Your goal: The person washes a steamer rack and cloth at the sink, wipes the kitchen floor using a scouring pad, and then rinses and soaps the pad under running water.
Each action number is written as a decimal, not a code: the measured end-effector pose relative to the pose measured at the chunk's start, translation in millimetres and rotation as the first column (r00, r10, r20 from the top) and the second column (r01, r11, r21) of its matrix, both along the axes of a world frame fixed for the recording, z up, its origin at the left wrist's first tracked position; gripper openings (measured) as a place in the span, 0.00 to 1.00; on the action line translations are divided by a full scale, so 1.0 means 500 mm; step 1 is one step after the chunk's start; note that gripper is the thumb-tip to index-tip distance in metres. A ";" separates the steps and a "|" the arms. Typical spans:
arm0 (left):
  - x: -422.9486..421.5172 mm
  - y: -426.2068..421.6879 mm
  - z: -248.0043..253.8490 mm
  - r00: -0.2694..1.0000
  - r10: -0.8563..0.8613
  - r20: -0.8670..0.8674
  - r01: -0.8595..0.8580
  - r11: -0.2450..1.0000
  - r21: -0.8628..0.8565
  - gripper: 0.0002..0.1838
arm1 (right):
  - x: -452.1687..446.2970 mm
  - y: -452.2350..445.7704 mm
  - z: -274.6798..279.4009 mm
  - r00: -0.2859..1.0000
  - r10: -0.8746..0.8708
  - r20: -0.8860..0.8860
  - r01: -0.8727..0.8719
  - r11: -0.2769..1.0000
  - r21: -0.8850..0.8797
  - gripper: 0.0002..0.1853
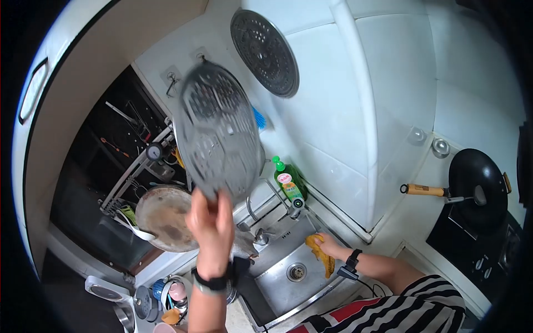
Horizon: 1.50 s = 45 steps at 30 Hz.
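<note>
My left hand [211, 222] is raised and closed on the lower edge of a round perforated metal steamer plate [222, 133]. The plate is upright and slightly blurred, its top edge by a small wall hook [203, 57]; whether it hangs on the hook I cannot tell. Lower right, my right hand [328, 246] is closed round a crumpled yellow cloth [320, 256] over the right side of the metal sink [277, 277]. Another perforated steamer plate [265, 53] is against the white wall, higher up.
A green soap bottle [290, 180] stands behind the sink, near the faucet [261, 237]. Left of it are a stained round pan or lid [166, 218] and a rack [139, 166]. Cups and utensils [176, 294] sit lower left. A black wok [480, 188] is on the stove at right.
</note>
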<state>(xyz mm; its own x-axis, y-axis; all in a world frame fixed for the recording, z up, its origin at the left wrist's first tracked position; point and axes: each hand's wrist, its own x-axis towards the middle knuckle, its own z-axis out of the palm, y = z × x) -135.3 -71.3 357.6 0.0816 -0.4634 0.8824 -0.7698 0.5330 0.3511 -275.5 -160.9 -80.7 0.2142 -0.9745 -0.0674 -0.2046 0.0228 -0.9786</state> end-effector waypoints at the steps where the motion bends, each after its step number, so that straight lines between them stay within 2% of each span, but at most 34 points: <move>1: 0.002 -0.055 0.018 0.998 -0.050 -0.035 0.047 0.996 -0.077 0.05 | -0.007 0.006 0.021 1.000 0.003 0.008 -0.002 1.000 -0.007 0.17; 2: -0.006 -0.090 0.049 0.999 -0.032 0.036 0.034 0.997 -0.066 0.09 | -0.021 0.023 0.073 1.000 -0.001 0.016 0.001 1.000 0.021 0.17; 3: 0.000 -0.143 0.067 0.994 0.025 0.106 -0.012 0.992 -0.122 0.08 | -0.030 0.030 0.102 1.000 -0.005 0.022 0.004 0.999 0.052 0.17; 4: -0.026 -0.175 0.090 0.996 -0.056 0.064 0.066 0.985 -0.159 0.04 | -0.032 0.023 0.095 1.000 -0.003 0.026 0.002 0.999 0.046 0.17; 6: -0.075 -0.222 0.120 0.993 -0.109 0.051 0.117 0.973 -0.200 0.08 | -0.039 0.010 0.060 1.000 -0.004 -0.024 0.005 1.000 0.028 0.18; 8: -0.117 -0.245 0.127 0.986 -0.111 0.123 0.138 0.959 -0.248 0.03 | -0.046 -0.001 0.038 1.000 -0.016 -0.020 0.016 1.000 0.023 0.17; 10: -0.147 -0.268 0.118 0.987 -0.088 0.135 0.120 0.960 -0.252 0.04 | -0.052 -0.003 0.034 1.000 -0.025 -0.011 0.025 0.999 0.023 0.17; 12: -0.168 -0.293 0.102 0.978 0.027 0.207 0.035 0.956 -0.291 0.09 | -0.065 -0.006 0.028 0.998 -0.035 0.050 0.033 0.999 0.038 0.17; 13: -0.177 -0.305 0.095 0.972 0.057 0.226 0.012 0.956 -0.292 0.07 | -0.068 -0.009 0.010 0.998 -0.040 0.050 0.038 0.998 0.043 0.17; 15: -0.200 -0.319 0.082 0.964 0.075 0.253 0.003 0.956 -0.293 0.06 | -0.065 -0.030 -0.042 0.976 -0.043 0.213 0.015 0.991 0.134 0.17; 18: -0.221 -0.335 0.065 0.947 0.120 0.300 -0.022 0.950 -0.310 0.21 | -0.064 -0.045 -0.091 0.972 -0.074 0.223 0.044 0.990 0.137 0.17; 20: -0.232 -0.340 0.056 0.964 0.054 0.262 0.016 0.966 -0.258 0.14 | -0.090 -0.015 -0.009 0.984 -0.064 0.167 0.048 0.994 0.097 0.17; 21: -0.230 -0.348 0.048 0.965 0.052 0.257 0.015 0.967 -0.253 0.14 | -0.105 -0.003 0.038 0.992 -0.055 0.110 0.050 0.997 0.050 0.17; 23: -0.219 -0.366 0.030 0.966 0.020 0.259 0.044 0.970 -0.239 0.06 | -0.111 0.010 0.075 0.994 -0.058 0.097 0.054 0.997 0.047 0.17; 27: -0.216 -0.359 0.012 0.977 -0.026 0.211 0.073 0.973 -0.218 0.08 | -0.089 0.000 0.018 0.994 -0.076 0.081 0.075 0.997 0.017 0.17; 28: -0.212 -0.355 0.007 0.970 -0.087 0.226 0.134 0.971 -0.200 0.07 | -0.087 0.008 0.028 0.996 -0.055 0.066 0.053 0.998 0.029 0.17; 30: -0.207 -0.328 -0.018 0.970 -0.172 0.170 0.198 0.969 -0.149 0.10 | -0.084 0.012 0.046 0.998 -0.062 -0.003 0.062 0.998 0.014 0.17; 32: -0.186 -0.257 -0.048 0.958 -0.276 0.083 0.276 0.961 0.013 0.13 | -0.073 0.017 0.044 0.997 -0.071 0.008 0.071 0.997 -0.029 0.17; 34: -0.133 -0.195 -0.112 0.939 -0.337 0.076 0.334 0.941 0.048 0.13 | -0.063 0.004 0.001 0.969 -0.022 0.247 -0.022 0.985 0.170 0.16; 36: -0.053 -0.079 -0.157 0.905 -0.423 -0.042 0.399 0.812 0.426 0.10 | -0.071 0.005 0.016 0.930 0.104 0.353 -0.189 0.958 0.216 0.16; 38: 0.049 0.017 -0.243 0.887 -0.429 -0.167 0.434 0.657 0.616 0.08 | -0.055 0.044 0.121 0.948 0.052 0.312 -0.158 0.933 0.322 0.17; 40: 0.162 0.117 -0.347 0.914 -0.336 -0.229 0.389 0.556 0.735 0.08 | -0.045 0.040 0.102 0.987 0.026 0.159 -0.074 0.950 0.304 0.18; 42: 0.291 0.226 -0.475 0.961 -0.040 -0.272 0.266 0.377 0.887 0.08 | -0.034 0.050 0.110 0.989 0.071 0.133 -0.110 0.944 0.312 0.18; 43: 0.366 0.279 -0.568 0.922 0.121 -0.367 0.288 0.417 0.862 0.12 | -0.028 0.053 0.113 0.988 0.081 0.129 -0.117 0.945 0.305 0.18; 44: 0.411 0.329 -0.602 0.795 0.433 -0.425 0.254 0.399 0.881 0.13 | -0.027 0.057 0.111 0.991 0.084 0.108 -0.114 0.942 0.315 0.18; 45: 0.477 0.374 -0.685 0.678 0.664 -0.315 0.015 0.416 0.909 0.15 | -0.021 0.061 0.105 0.983 0.105 0.149 -0.148 0.939 0.311 0.18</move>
